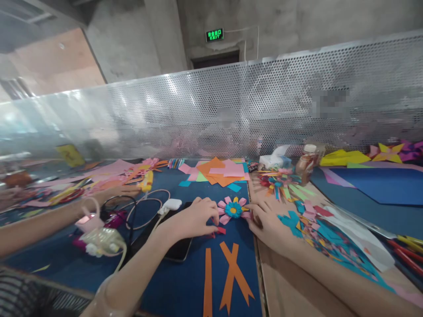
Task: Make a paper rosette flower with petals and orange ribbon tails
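Observation:
A paper flower point(233, 210) with pink and yellow petals, a teal ruffled middle and a yellow centre lies flat on the blue mat. My left hand point(198, 215) is at its left side, fingers bent, with a gap between thumb and forefinger. Under that thumb lies a small red paper piece point(221, 230). From the right, my right hand point(269, 224) holds the flower's edge petals with its fingertips. Nearer to me are an orange paper strip point(207, 281) and two crossed orange strips point(233, 268) with notched ends.
A phone point(180, 251) lies partly under my left forearm, beside a white charger point(172, 204). Coloured paper sheets point(216, 171) are stacked behind. Paper scraps point(327, 242), a bottle point(306, 163) and scissors point(408, 253) are at right. Another person's arm point(66, 211) reaches in at left.

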Demonstrator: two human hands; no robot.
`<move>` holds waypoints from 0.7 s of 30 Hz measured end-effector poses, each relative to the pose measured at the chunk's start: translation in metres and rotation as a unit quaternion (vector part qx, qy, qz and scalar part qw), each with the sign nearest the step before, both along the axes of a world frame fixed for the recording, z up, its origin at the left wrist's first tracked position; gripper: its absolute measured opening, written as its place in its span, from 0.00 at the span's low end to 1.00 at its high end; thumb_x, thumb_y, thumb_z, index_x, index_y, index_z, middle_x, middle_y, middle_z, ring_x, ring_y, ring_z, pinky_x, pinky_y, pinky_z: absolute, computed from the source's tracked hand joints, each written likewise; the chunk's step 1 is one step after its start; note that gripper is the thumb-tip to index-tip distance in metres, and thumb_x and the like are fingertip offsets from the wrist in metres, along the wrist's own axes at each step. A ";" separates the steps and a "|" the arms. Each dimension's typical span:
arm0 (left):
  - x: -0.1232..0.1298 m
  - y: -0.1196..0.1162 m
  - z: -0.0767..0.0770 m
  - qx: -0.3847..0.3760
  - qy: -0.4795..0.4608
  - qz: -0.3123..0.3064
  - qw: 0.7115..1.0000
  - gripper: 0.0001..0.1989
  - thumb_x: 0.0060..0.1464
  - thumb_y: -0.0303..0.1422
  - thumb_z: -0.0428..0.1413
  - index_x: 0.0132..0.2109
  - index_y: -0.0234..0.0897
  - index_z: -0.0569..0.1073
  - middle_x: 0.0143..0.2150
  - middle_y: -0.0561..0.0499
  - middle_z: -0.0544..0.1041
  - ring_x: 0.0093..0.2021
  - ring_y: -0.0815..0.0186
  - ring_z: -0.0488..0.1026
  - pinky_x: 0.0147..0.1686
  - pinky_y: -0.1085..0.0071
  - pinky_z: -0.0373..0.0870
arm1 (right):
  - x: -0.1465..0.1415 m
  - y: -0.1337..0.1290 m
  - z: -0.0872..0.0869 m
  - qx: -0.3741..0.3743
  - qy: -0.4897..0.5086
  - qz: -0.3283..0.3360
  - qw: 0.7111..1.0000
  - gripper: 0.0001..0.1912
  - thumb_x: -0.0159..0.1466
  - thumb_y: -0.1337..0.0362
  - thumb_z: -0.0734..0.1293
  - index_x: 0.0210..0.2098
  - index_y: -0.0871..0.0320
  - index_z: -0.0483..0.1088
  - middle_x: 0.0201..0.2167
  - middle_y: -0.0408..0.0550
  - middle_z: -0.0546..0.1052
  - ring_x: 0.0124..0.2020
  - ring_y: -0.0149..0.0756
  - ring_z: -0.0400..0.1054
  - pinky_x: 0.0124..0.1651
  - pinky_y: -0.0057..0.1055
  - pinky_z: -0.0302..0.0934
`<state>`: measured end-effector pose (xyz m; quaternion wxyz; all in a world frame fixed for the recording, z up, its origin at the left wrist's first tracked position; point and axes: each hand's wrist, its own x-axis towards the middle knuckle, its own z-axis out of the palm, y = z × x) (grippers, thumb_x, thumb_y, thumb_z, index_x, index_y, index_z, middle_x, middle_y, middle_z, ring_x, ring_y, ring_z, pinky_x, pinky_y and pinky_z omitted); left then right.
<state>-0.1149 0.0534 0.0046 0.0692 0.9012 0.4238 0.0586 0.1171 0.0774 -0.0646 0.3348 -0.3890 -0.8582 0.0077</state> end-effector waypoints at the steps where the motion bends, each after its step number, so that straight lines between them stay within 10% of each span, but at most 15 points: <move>1: -0.001 0.000 0.001 0.010 -0.008 0.009 1.000 0.02 0.51 0.31 0.54 0.31 0.39 0.71 0.38 0.54 0.72 0.44 0.64 0.65 0.43 0.66 0.54 | 0.000 0.000 0.000 -0.001 0.004 -0.005 1.000 0.09 0.62 0.68 0.58 0.41 0.57 0.65 0.38 0.51 0.68 0.43 0.42 0.59 0.44 0.40 0.58; 16: 0.002 -0.011 -0.015 0.030 0.002 0.033 0.999 0.07 0.51 0.39 0.55 0.36 0.42 0.73 0.41 0.52 0.72 0.47 0.62 0.65 0.45 0.65 0.55 | 0.002 -0.003 0.005 -0.008 0.023 -0.019 1.000 0.06 0.61 0.65 0.59 0.35 0.56 0.67 0.36 0.49 0.70 0.40 0.42 0.60 0.43 0.40 0.59; 21: -0.035 0.015 0.018 0.072 0.032 0.240 0.968 0.10 0.56 0.38 0.49 0.40 0.42 0.73 0.43 0.51 0.74 0.46 0.63 0.68 0.44 0.69 0.61 | 0.003 -0.003 0.005 -0.004 0.046 -0.031 0.998 0.08 0.63 0.63 0.58 0.39 0.55 0.66 0.38 0.49 0.70 0.42 0.41 0.61 0.44 0.39 0.59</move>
